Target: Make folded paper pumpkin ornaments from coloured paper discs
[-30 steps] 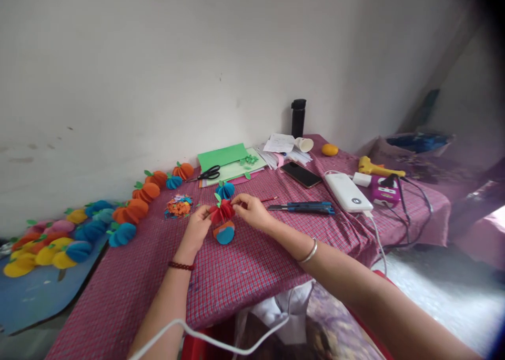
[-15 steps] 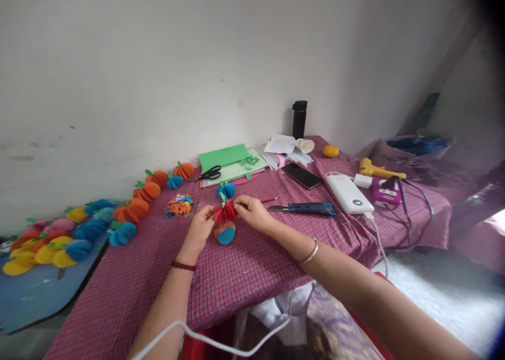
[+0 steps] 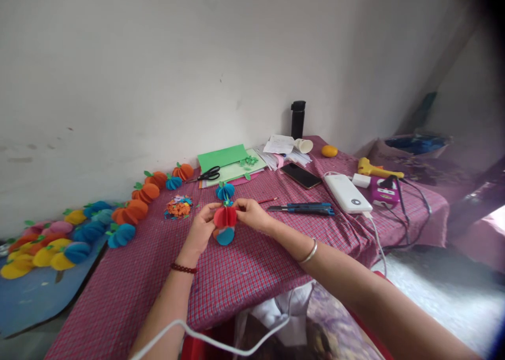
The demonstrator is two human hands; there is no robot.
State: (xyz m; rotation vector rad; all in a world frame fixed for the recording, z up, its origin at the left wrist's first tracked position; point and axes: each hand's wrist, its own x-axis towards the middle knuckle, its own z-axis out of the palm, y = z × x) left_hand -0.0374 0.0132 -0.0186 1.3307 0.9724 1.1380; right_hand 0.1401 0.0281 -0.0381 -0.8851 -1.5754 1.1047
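Between my two hands is a red folded-paper pumpkin (image 3: 225, 216) with a green leaf at its top. My left hand (image 3: 204, 224) pinches its left side, and my right hand (image 3: 249, 213) grips its right side near the top. Just below it on the cloth lie blue and orange paper circles (image 3: 225, 237), partly covered by the red paper. Behind my fingers sits a blue paper pumpkin (image 3: 225, 191). A red pencil (image 3: 268, 199) lies beyond my right hand.
Finished paper pumpkins (image 3: 130, 211) line the left side. Paper scraps (image 3: 179, 207), black scissors (image 3: 210, 174) and green sheets (image 3: 223, 157) lie further back. To the right are cutters (image 3: 305, 208), a phone (image 3: 301, 175), a power bank (image 3: 347, 193) and a yellow glue gun (image 3: 376, 168).
The red paper pumpkin has tipped in my hands, so its rounded side now faces me and its leaf points away. Both hands keep hold of it.
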